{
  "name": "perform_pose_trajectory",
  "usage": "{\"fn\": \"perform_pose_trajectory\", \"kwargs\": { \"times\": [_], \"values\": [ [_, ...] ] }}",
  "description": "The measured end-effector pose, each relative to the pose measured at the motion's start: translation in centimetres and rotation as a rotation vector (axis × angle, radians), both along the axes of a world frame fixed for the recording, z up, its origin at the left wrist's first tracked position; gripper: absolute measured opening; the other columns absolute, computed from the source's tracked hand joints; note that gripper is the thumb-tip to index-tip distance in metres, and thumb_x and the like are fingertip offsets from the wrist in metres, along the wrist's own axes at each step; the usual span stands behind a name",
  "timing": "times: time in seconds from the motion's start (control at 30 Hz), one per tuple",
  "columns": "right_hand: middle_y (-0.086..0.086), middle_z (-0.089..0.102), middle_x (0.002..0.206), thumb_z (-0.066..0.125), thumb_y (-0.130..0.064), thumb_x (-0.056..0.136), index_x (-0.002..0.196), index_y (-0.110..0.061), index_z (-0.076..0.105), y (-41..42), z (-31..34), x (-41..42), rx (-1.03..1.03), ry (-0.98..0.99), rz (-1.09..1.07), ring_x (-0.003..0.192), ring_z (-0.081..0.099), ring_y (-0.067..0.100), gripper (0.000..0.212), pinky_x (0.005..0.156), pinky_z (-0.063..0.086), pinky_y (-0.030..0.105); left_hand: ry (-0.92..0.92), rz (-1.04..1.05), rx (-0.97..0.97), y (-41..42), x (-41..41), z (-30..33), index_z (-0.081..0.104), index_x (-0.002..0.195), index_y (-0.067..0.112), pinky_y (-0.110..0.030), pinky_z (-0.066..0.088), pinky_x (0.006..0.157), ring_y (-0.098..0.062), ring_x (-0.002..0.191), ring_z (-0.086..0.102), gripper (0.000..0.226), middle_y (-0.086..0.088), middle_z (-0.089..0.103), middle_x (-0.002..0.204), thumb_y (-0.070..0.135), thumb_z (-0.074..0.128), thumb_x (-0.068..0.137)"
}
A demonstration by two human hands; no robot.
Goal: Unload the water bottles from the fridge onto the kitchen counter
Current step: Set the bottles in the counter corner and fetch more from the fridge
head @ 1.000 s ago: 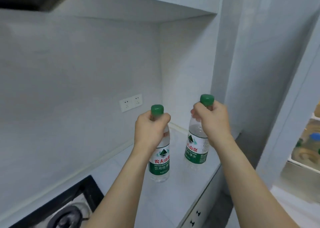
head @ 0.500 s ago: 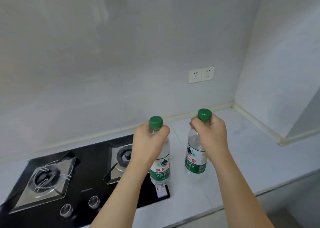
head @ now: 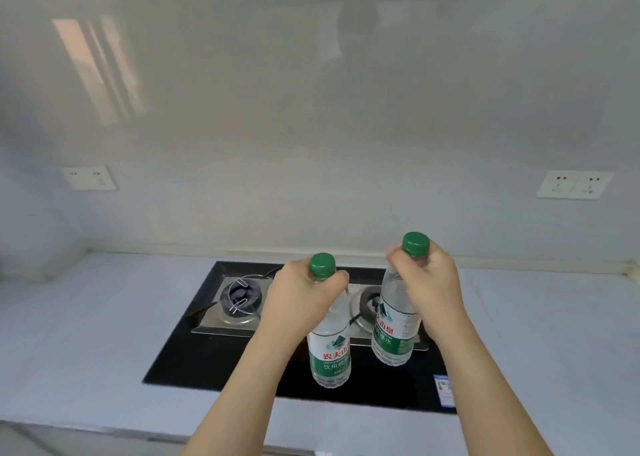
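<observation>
Carrying two bottles at once, the person has them out of the fridge but not yet set down: the left hand [head: 304,300] is wrapped round the neck of the left bottle [head: 330,355], and the right hand [head: 429,286] is wrapped round the neck of the right bottle [head: 394,331], both fists closed just under the caps. Both bottles hang upright, a little tilted, in the air in front of the hob [head: 207,358], the right one held slightly higher; they are near each other but apart. No bottle stands anywhere on the surface [head: 86,334], so judging by this view the unloading is at an early stage, or at least nothing placed shows here; the fridge is out of sight, so how many remain inside cannot be told. What is left for this pair is to find bare surface to either side of the hob and stand them there. Each bottle is clear plastic, full or nearly full of water, with a green screw cap and a green and white label carrying red characters.
</observation>
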State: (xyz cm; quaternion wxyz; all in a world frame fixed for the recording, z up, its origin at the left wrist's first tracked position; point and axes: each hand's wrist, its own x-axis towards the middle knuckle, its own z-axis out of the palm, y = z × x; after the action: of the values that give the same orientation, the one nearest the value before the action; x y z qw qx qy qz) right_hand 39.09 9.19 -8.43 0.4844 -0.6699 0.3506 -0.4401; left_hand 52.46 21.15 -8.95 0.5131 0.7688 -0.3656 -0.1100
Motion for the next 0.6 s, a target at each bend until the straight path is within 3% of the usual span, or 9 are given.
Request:
{"fn": "perform_pose_trajectory", "kwargs": {
  "times": [0.27,0.6],
  "values": [
    [0.008,0.062,0.079,0.066,-0.021,0.087,0.087,-0.001,0.06,10.4,0.0,12.7,-0.013,0.013,0.199,0.071,0.055,0.015,0.022,0.068,0.043,0.03,0.056,0.139,-0.02,11.9,11.1,0.3,0.061,0.08,0.002,-0.032,0.037,0.058,-0.013,0.057,0.042,0.045,0.001,0.046,0.058,0.045,0.063,0.069],
    [-0.004,0.067,0.089,0.065,-0.029,0.09,0.093,-0.017,0.063,20.1,0.0,24.6,0.041,0.033,0.393,0.083,0.063,0.006,0.013,0.069,0.045,0.022,0.085,0.339,-0.035,23.9,20.7,0.1,0.054,0.079,-0.002,-0.032,0.032,0.059,-0.014,0.059,0.037,0.044,-0.001,0.041,0.062,0.04,0.068,0.076]
  ]
}}
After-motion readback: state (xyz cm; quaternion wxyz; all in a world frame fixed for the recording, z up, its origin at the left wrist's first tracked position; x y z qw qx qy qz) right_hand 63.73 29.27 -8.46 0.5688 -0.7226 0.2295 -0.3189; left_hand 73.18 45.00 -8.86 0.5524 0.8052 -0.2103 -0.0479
